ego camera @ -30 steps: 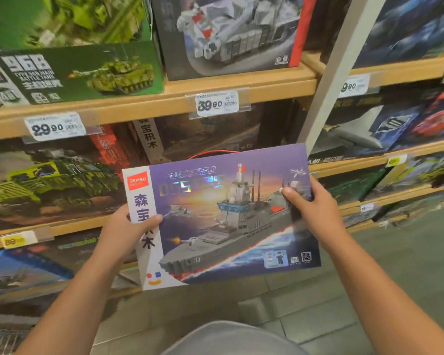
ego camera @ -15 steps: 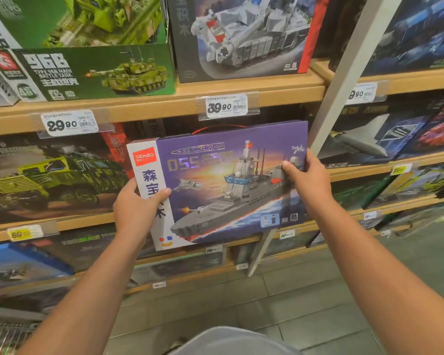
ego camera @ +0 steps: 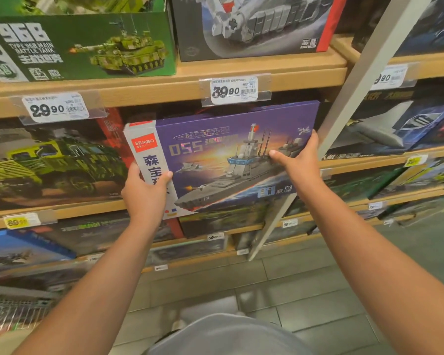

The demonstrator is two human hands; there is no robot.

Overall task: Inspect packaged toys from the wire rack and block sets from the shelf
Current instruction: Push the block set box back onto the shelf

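A purple block-set box (ego camera: 215,155) with a grey warship picture and a white SEMBO strip is held upright, tilted slightly, right at the shelf opening below the 39.90 price tag (ego camera: 233,90). My left hand (ego camera: 145,196) grips its lower left edge, thumb across the white strip. My right hand (ego camera: 299,160) grips its right edge, thumb on the front. The box's top edge sits just under the wooden shelf board (ego camera: 164,85).
A green tank box (ego camera: 82,44) and a grey tank box (ego camera: 251,24) stand on the shelf above. A green truck box (ego camera: 49,165) sits to the left. A white upright post (ego camera: 344,111) runs diagonally at right. A wire rack (ego camera: 13,311) shows at lower left.
Both hands have lifted the purple box up and forward, from in front of my body to the shelf opening under the 39.90 tag.
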